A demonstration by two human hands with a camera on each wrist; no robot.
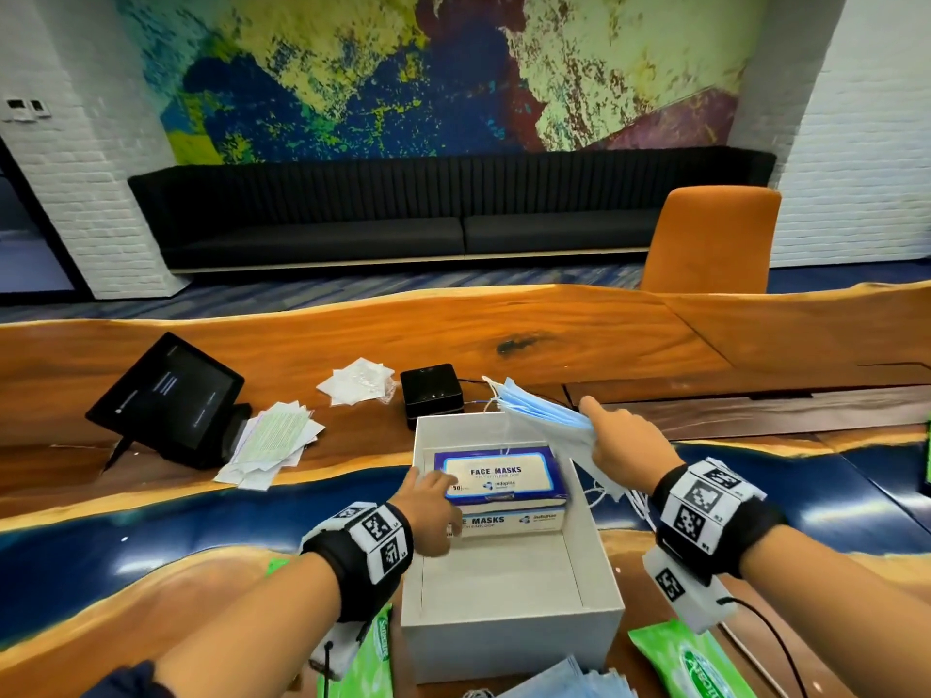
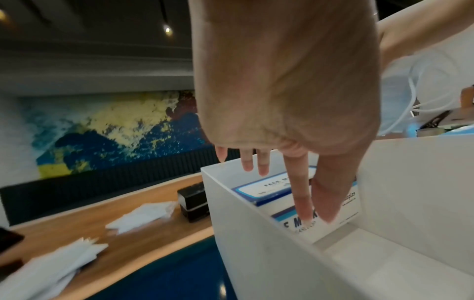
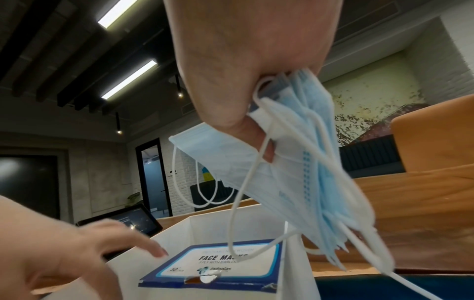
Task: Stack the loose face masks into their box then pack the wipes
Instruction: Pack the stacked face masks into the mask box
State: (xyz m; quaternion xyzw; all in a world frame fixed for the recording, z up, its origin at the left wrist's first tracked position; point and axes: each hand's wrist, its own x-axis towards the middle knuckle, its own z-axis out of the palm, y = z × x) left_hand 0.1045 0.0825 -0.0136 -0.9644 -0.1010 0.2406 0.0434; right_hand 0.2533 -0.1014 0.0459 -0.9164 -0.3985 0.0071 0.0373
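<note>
A white open carton (image 1: 509,642) stands on the table with a blue-and-white face masks box (image 1: 499,476) inside at its far end. My left hand (image 1: 438,491) reaches into the carton, its straight fingers (image 2: 302,203) touching the near left of that box (image 2: 269,186). My right hand (image 1: 619,445) grips a bundle of blue masks (image 1: 544,415) above the carton's far right corner, ear loops dangling (image 3: 307,172). More loose masks (image 1: 569,682) lie at the near edge. Two green wipes packs (image 1: 700,662) (image 1: 373,652) flank the carton.
A tablet on a stand (image 1: 166,395) and scattered papers (image 1: 272,445) sit at the left. White plastic packets (image 1: 360,382) and a small black device (image 1: 432,395) lie behind the carton. An orange chair (image 1: 715,239) stands beyond the table.
</note>
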